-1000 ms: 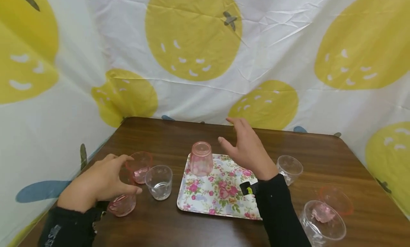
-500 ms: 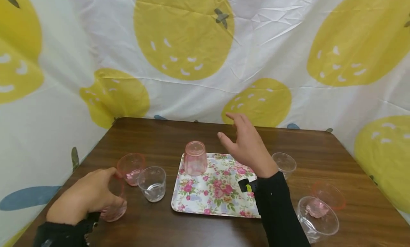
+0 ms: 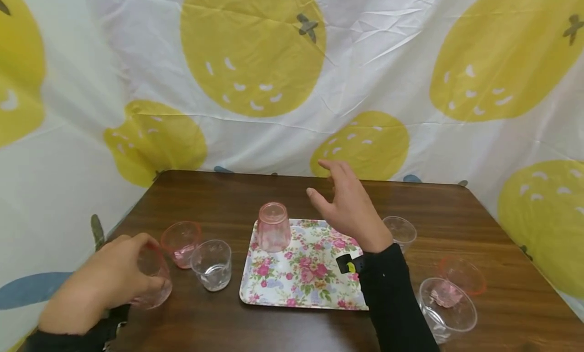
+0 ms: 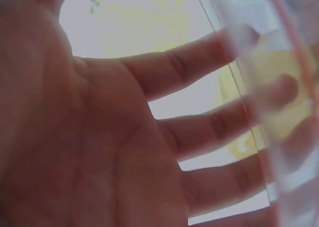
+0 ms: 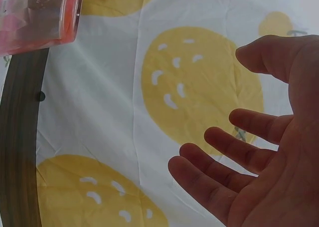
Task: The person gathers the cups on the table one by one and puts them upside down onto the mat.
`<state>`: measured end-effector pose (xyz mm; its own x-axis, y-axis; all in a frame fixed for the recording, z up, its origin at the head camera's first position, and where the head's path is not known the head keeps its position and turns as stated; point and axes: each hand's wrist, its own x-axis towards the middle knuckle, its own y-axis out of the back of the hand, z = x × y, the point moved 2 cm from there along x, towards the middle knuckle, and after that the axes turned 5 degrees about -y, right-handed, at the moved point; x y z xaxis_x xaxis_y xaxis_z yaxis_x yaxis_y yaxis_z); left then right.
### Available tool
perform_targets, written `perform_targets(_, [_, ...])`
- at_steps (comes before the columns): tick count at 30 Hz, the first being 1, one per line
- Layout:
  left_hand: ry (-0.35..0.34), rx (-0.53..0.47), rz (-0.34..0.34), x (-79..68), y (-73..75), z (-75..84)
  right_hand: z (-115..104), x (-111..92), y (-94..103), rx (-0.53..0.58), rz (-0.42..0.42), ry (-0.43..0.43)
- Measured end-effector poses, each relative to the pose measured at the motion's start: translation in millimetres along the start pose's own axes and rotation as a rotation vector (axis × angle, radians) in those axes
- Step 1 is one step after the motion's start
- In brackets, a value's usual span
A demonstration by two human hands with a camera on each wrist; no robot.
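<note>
My left hand [image 3: 102,276] holds a pink glass [image 3: 157,265] at the left of the table, thumb on the near side and fingers around the far side. In the left wrist view the fingers reach along the clear wall below its reddish rim [image 4: 297,42]. My right hand [image 3: 353,210] hovers over the back right of a flowered tray [image 3: 269,297], fingers apart and holding nothing. An upside-down pink glass [image 3: 274,233] stands on the tray's back left corner.
Beside the held glass stand another pink glass [image 3: 180,240] and a clear glass [image 3: 212,266], both upright. On the right are a clear glass [image 3: 401,230], a pink glass [image 3: 470,276] and another clear glass [image 3: 444,316]. A fruit-print curtain [image 3: 274,139] hangs behind the table.
The head view has turned slightly right. My left hand has come down onto the near left pink glass, its fingers closing around it. The right hand stays over the tray.
</note>
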<state>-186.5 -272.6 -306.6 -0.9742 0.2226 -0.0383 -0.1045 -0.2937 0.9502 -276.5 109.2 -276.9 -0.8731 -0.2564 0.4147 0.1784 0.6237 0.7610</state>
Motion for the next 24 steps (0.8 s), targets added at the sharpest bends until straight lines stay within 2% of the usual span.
perform_targets(5, [0.002,0.041,0.064,-5.9,14.7,11.1,1,-1,1.9,0.006,0.008,-0.001])
perform_targets(10, [-0.037,0.057,0.203,-9.1,30.8,31.5,2,-1,5.2,0.008,0.020,0.002])
perform_targets(13, [-0.117,0.037,0.333,-7.7,39.9,47.5,3,-1,7.9,0.017,0.026,0.007])
perform_targets(17, [-0.306,-0.046,0.494,-0.3,44.9,72.4,6,-1,11.5,0.037,0.040,0.010])
perform_targets(20, [-0.396,-0.131,0.537,7.6,43.7,89.2,8,-2,14.8,0.059,0.057,0.010])
perform_targets(24, [-0.419,-0.255,0.561,17.4,44.2,104.0,8,-4,19.1,0.084,0.077,0.014])
